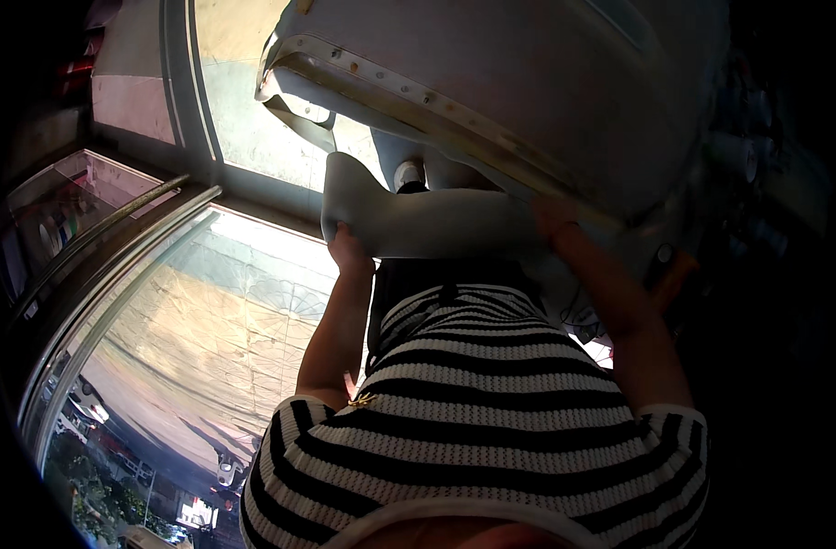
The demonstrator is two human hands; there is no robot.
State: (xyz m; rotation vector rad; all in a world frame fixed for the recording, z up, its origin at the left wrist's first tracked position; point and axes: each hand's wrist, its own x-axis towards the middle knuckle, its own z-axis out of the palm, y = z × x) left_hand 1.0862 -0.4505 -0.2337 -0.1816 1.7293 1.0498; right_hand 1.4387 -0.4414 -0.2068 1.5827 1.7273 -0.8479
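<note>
A smooth grey curved panel (436, 224), with an upswept left end, is held crosswise in front of my waist. My left hand (347, 247) is closed on its lower left edge, the thumb on the near face. At the panel's right end, in dim light, my right hand (553, 218) grips it; some of its fingers blend into the shadow. Just beyond lies a large pale rounded body (519, 82), with a metal strip (409, 89) dotted with screws along its near edge. Whether the panel touches that body I cannot tell.
To my left, a large glass pane (226, 311) mirrors a street and trees. Beyond it is a glass case (84, 206) with rolls inside. A shoe (409, 174) shows on the floor past the panel. An orange object (676, 279) lies in the dark right side.
</note>
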